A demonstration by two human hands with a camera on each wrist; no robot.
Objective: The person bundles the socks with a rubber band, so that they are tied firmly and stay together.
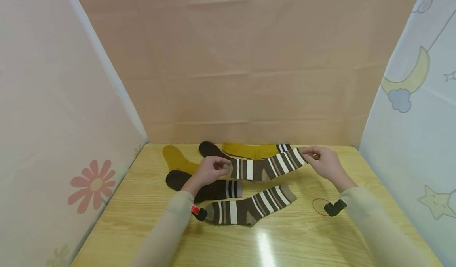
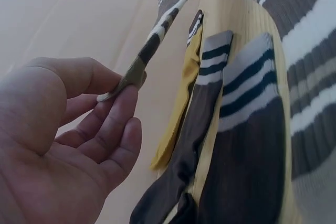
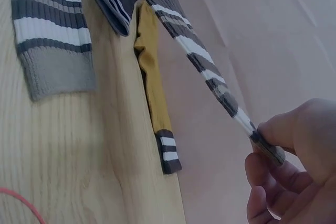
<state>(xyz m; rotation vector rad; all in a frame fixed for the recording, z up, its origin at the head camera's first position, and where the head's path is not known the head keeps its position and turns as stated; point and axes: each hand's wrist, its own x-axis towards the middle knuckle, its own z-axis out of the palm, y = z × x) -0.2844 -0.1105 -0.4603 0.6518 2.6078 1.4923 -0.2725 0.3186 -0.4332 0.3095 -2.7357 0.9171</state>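
Stretched between both hands above the table is a brown sock with white stripes (image 1: 254,169). My left hand (image 1: 210,169) pinches its toe end between thumb and fingers, as the left wrist view shows from close by. At the cuff, my right hand (image 1: 325,163) pinches the other end. A second striped sock (image 1: 233,212) of the same pattern lies flat on the table nearer to me. Below and behind the held sock lie a dark brown sock (image 1: 213,190) with a pale, black-banded cuff and another dark sock (image 1: 210,149), partly hidden by the held one.
One mustard sock (image 1: 178,160) lies at the left, partly covered. Another mustard sock (image 1: 249,151), with a dark striped cuff, lies along the back edge of the wooden table (image 1: 303,239). Cloth walls stand at the back, left and right. A thin red loop (image 3: 23,200) hangs by the right wrist.
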